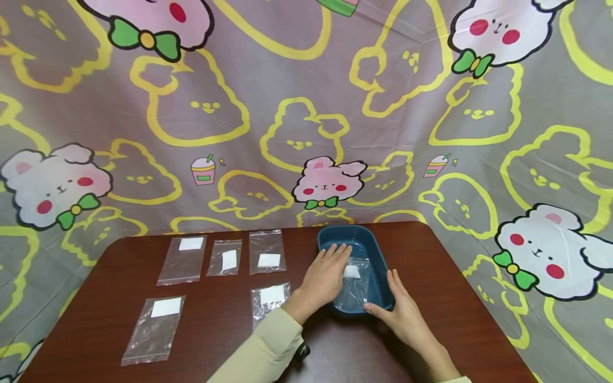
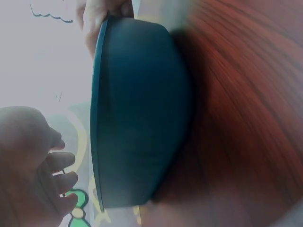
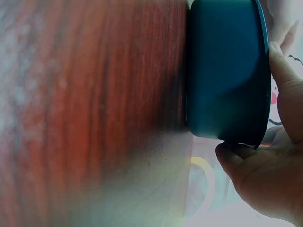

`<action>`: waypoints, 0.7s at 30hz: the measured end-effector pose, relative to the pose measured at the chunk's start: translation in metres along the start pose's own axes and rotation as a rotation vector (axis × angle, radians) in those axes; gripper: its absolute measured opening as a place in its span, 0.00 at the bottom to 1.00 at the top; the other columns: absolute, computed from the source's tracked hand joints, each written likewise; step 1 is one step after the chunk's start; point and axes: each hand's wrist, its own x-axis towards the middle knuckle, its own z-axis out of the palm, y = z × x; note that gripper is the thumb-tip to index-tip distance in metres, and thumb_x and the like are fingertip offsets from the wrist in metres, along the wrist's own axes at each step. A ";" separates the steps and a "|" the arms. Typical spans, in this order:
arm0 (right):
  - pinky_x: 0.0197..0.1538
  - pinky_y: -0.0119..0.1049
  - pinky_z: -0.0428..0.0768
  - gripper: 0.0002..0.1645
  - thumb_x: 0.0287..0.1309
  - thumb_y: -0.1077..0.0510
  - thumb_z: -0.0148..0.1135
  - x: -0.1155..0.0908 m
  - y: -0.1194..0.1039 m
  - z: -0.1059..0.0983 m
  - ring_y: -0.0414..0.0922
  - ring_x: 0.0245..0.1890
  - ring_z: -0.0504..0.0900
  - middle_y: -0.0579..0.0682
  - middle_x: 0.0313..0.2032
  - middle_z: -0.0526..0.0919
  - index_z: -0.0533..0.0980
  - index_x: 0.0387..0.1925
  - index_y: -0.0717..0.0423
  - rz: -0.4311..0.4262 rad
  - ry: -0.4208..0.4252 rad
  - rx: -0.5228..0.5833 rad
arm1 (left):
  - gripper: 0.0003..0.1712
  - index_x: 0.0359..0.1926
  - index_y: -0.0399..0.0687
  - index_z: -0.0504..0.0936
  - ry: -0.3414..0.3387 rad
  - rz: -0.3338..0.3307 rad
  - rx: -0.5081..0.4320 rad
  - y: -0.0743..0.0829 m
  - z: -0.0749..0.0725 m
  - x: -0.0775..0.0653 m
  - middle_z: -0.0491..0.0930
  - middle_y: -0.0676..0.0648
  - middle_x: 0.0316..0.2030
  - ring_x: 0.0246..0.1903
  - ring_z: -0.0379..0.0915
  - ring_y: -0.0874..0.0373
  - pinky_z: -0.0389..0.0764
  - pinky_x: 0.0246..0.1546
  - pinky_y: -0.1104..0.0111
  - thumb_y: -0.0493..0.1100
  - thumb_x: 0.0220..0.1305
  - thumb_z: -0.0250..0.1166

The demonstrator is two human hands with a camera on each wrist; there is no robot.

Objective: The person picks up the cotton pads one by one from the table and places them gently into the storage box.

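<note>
A blue plastic basin (image 1: 378, 250) stands at the right of the table, with a clear zip bag (image 1: 354, 292) bearing a white label lying inside it. My right hand (image 1: 407, 319) grips the basin's near right corner, thumb at the near rim and fingers along the right side. In the right wrist view, that hand (image 3: 270, 165) spans the rim. Over the basin's left rim hovers my left hand (image 1: 323, 274), fingers extended. The left wrist view has this hand (image 2: 33, 165) apart from the basin wall (image 2: 142, 109), its fingers loosely bent.
Several labelled clear zip bags lie left of the basin, including a far left bag (image 1: 179, 271), a small bag (image 1: 215, 260), a far middle bag (image 1: 268, 244) and a near left bag (image 1: 148, 338). My left forearm partly covers another bag (image 1: 258, 308). Patterned cloth (image 1: 383, 133) hangs behind the table.
</note>
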 end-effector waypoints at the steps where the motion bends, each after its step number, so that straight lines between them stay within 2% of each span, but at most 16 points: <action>1: 0.68 0.66 0.60 0.66 0.53 0.39 0.75 0.000 0.000 0.000 0.69 0.73 0.53 0.70 0.76 0.45 0.49 0.76 0.71 0.000 0.001 -0.001 | 0.27 0.75 0.48 0.64 0.009 -0.004 -0.002 -0.003 -0.001 -0.003 0.64 0.46 0.73 0.73 0.56 0.48 0.58 0.73 0.53 0.44 0.80 0.48; 7: 0.68 0.66 0.60 0.66 0.53 0.39 0.75 -0.001 -0.001 -0.001 0.69 0.73 0.53 0.70 0.76 0.45 0.49 0.76 0.70 0.009 -0.002 0.001 | 0.26 0.74 0.46 0.66 0.062 -0.033 -0.048 -0.024 -0.003 -0.027 0.66 0.45 0.72 0.73 0.57 0.47 0.59 0.72 0.51 0.46 0.80 0.50; 14: 0.69 0.66 0.59 0.67 0.53 0.38 0.74 -0.002 -0.002 -0.002 0.68 0.73 0.53 0.69 0.76 0.45 0.49 0.76 0.70 0.014 -0.006 -0.005 | 0.26 0.72 0.42 0.69 0.102 -0.099 -0.099 -0.053 -0.002 -0.056 0.68 0.42 0.70 0.71 0.60 0.43 0.60 0.70 0.47 0.45 0.78 0.51; 21: 0.69 0.66 0.59 0.67 0.53 0.38 0.74 -0.002 -0.003 -0.002 0.68 0.74 0.52 0.69 0.77 0.45 0.49 0.76 0.69 0.019 -0.008 0.002 | 0.27 0.70 0.39 0.70 0.128 -0.137 -0.133 -0.079 0.004 -0.091 0.69 0.39 0.69 0.70 0.61 0.41 0.60 0.70 0.44 0.47 0.76 0.55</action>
